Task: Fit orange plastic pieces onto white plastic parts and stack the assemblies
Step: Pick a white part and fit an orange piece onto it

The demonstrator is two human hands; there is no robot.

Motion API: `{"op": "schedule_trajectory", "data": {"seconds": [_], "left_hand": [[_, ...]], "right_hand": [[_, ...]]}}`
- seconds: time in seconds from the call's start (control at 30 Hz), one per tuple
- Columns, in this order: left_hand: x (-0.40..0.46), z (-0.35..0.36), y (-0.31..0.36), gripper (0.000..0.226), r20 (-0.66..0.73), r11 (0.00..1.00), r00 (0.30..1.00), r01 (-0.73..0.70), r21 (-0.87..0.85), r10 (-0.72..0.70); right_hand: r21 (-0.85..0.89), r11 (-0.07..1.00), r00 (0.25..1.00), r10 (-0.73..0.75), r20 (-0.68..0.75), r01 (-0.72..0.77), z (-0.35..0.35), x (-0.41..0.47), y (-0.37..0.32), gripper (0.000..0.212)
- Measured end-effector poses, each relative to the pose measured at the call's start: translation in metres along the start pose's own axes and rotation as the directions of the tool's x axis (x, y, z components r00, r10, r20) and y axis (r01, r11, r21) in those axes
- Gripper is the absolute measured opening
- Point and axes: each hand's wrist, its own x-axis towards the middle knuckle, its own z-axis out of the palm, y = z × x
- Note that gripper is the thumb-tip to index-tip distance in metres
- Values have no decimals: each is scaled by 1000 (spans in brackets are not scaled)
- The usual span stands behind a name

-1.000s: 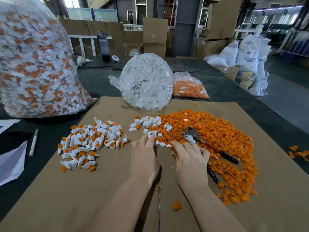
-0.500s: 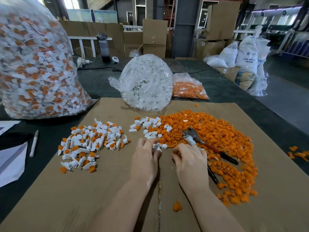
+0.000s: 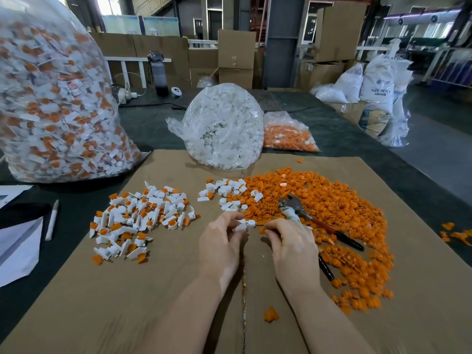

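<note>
Overhead, a warehouse of stacked boxes is surrounding the dark tabletop (image 3: 143,129), where brown cardboard (image 3: 102,302) is carrying a heap of orange pieces (image 3: 332,200), loose white parts (image 3: 229,187) and finished assemblies (image 3: 138,215) (pliers (image 3: 296,208) are lying on the orange heap). Since a second ago both hands are lifting inward. The left hand (image 3: 219,246) is pinching a white part (image 3: 241,226); the right hand (image 3: 291,244) is pinching an orange piece (image 3: 262,230), each grip clamped, fingers curling.
</note>
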Motion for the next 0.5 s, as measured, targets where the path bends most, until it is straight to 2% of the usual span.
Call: {"op": "schedule_trajectory", "data": {"seconds": [0.07, 0.2, 0.37, 0.5], "left_hand": [[1, -2, -1, 29, 12, 1000, 1000, 7, -5, -7], [1, -3, -2, 10, 40, 998, 999, 10, -59, -7], [2, -2, 0, 14, 98, 928, 988, 142, -344, -115], [0, -3, 0, 22, 116, 945, 993, 63, -321, -27]], "right_hand": [[18, 1000, 1000, 14, -2, -14, 0, 0, 0, 11], [24, 1000, 1000, 5, 19, -6, 0, 0, -2, 12], [10, 1000, 1000, -11, 19, 11, 1, 1, -2, 15], [14, 1000, 999, -19, 30, 18, 2, 0, -2, 15]]}}
